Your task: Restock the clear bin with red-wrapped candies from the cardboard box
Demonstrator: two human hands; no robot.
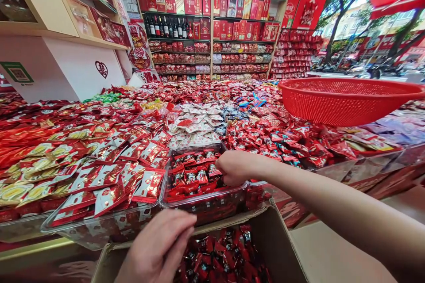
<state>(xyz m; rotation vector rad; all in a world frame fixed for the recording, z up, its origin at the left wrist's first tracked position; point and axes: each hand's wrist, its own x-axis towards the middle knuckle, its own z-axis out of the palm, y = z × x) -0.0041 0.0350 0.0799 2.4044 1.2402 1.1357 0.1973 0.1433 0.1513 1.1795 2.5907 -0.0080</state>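
My right hand (pixel 236 167) reaches into a clear plastic bin (pixel 202 199) at its right side. Its fingers are curled down at the red wrapped candies (pixel 191 177) in the bin, and their tips are hidden, so I cannot see what they hold. Lower down, my left hand (pixel 159 245) hovers at the left edge of a cardboard box (pixel 282 243), fingers stretched to the right and thumb beneath, with nothing visible in it. Inside the box lie many red and black wrapped candies (pixel 226 256) of a similar look.
Heaps of red-and-white packets (pixel 111 181) fill the bin to the left. White packets (pixel 195 124) lie behind, and more red candies (pixel 275 137) to the right. A red plastic basket (pixel 335 104) rests on the heap. Shelves (pixel 212 17) of bottles and boxes stand behind.
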